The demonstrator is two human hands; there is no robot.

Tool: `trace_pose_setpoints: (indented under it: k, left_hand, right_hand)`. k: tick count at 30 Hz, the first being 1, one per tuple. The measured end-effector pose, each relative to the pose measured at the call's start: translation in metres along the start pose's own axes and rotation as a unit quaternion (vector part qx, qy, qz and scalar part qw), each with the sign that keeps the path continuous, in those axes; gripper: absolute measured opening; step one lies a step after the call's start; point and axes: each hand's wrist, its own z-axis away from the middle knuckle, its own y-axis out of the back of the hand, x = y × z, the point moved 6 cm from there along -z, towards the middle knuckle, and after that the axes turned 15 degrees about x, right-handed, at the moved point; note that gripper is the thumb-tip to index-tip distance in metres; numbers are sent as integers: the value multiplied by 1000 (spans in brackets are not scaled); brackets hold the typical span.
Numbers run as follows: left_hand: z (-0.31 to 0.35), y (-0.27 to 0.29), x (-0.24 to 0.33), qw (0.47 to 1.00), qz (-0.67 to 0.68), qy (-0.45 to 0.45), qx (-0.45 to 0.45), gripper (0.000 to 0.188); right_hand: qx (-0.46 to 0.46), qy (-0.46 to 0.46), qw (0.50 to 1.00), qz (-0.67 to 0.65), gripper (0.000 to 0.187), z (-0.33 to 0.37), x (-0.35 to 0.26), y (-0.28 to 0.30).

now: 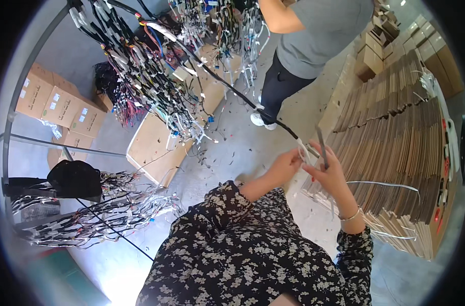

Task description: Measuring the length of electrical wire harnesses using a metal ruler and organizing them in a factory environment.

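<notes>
A long black wire harness cable runs from the upper left down to my hands, ending in pale, white-wrapped wires. My left hand is closed in a pinch at this end. Beside it, my right hand grips a thin, dark grey, blade-like tool that points up and away from me; its exact kind is unclear. The fingertips of my right hand also come close to the pale wires, and I cannot tell whether they touch them.
Bundles of wire harnesses hang at the upper left, with more at the lower left. A person in a grey shirt stands ahead. Stacked flat cardboard rises close on my right. Cartons stand left, near a wooden board.
</notes>
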Motion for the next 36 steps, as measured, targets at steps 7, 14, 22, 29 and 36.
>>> trace_pose_setpoints:
  k: [7,14,22,29,36]
  left_hand:
    - [36,7,-23,900,329,181,-221,53]
    - [-67,253,-70,819,-540,-194,29,6]
    - [-165,389,-29,776,-235,-43,584,27]
    - [-145,332,-75,878,-99,-61,464,16]
    - [-247,295,-134,956,-232,44,172,42]
  right_hand:
    - [-29,-22,999,-5,24,-15,-6,-20]
    - [-187,-102,976,-48,20,27,9,-59]
    - [-271,-36,962,-20,17,104,10,-120]
    - [-313,-73,944,-76,17,100,16,-133]
    - [-393,42,917,-51,23,97,9,-178]
